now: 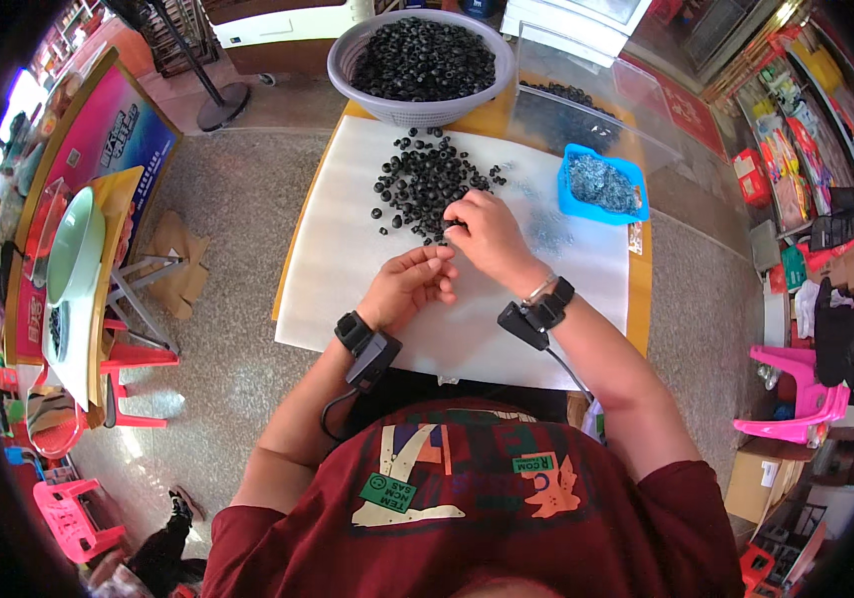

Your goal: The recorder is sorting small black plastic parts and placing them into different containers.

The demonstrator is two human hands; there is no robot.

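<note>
A loose pile of small black round pieces (427,179), like beads or rubber caps, lies on a white sheet (347,299) over the table. At the pile's near right edge, my right hand (492,234) has its thumb and fingers pinched together. Just below and to the left is my left hand (409,286), palm turned inward, fingers curled and thumb against the index finger. The fingertips of both hands almost meet. Whatever they pinch is too small or hidden to make out. Each wrist wears a black strapped device.
A grey basin (417,112) heaped with black pieces stands at the table's far edge. Beside it is a clear plastic box (586,100) with more. A blue tray (601,214) of bluish-grey bits sits at the right. Pink stools (796,394) and a side table (78,339) flank me.
</note>
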